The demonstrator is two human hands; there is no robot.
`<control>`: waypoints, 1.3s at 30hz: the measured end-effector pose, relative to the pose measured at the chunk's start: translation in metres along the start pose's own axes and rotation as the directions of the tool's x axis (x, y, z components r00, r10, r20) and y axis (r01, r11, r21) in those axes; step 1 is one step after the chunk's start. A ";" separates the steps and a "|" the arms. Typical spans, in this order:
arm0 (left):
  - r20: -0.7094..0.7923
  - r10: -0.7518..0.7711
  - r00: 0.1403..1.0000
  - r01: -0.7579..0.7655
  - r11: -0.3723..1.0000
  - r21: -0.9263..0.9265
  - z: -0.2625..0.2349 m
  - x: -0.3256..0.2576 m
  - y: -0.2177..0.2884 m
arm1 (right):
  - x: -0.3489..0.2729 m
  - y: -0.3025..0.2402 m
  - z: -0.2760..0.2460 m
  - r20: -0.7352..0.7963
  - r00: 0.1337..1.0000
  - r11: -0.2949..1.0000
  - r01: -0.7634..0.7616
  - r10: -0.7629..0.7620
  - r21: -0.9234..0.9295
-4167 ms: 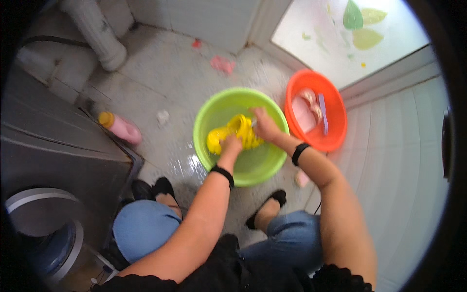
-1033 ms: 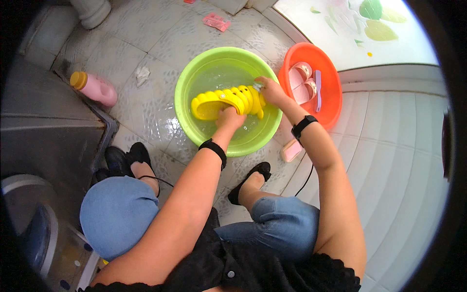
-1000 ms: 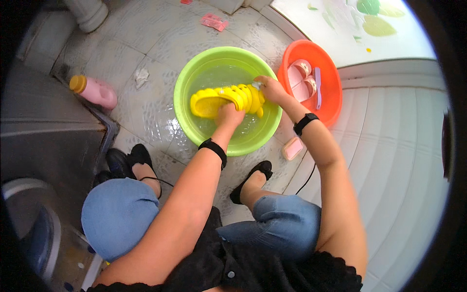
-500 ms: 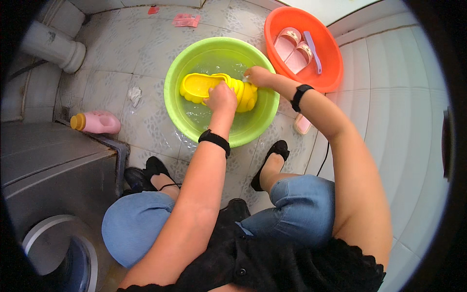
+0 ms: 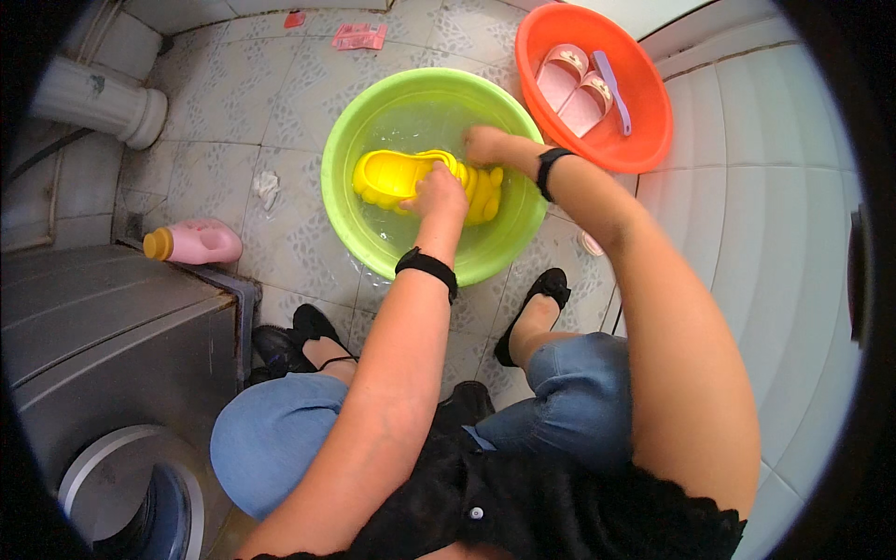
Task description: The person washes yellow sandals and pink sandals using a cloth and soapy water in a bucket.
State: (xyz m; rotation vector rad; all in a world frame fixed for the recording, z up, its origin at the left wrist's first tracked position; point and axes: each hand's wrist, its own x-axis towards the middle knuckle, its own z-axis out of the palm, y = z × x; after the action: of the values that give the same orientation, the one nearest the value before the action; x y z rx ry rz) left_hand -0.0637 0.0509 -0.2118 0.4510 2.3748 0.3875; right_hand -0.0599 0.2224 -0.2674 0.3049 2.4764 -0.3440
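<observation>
Head view showed your left hand (image 5: 437, 194) clamped on the yellow clog (image 5: 401, 175), which lay in shallow water inside the green basin (image 5: 425, 266); your right hand (image 5: 485, 145) pressed on a second yellow shoe (image 5: 483, 191) just beside it, fingers curled, though whether they gripped I could not tell; the clog looked light, rubbery and slick when wet, so its heel rim seemed the surest hold; the orange basin (image 5: 644, 140) crowded the right, while tiled floor (image 5: 280, 103) lay open to the left.
</observation>
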 end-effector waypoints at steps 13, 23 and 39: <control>-0.078 0.134 0.988 -0.140 0.988 -0.069 0.013 0.012 -0.041 | -0.066 -0.019 -0.040 -0.165 0.963 0.973 0.196 -0.215 -0.124; 0.061 0.381 0.923 -0.366 0.915 -0.171 -0.013 0.031 -0.038 | -0.030 0.021 0.008 0.232 0.900 0.784 0.435 -0.368 -0.444; 0.260 0.181 0.949 0.187 0.343 -0.920 -0.079 0.008 -0.032 | -0.140 -0.041 -0.101 -0.643 0.761 0.917 0.313 -0.087 0.246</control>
State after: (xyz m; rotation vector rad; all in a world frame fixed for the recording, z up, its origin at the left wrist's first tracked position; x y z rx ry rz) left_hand -0.1287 0.0133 -0.1717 -0.0801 1.4243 1.4728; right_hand -0.0165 0.1959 -0.0973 0.3269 3.1146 -0.9025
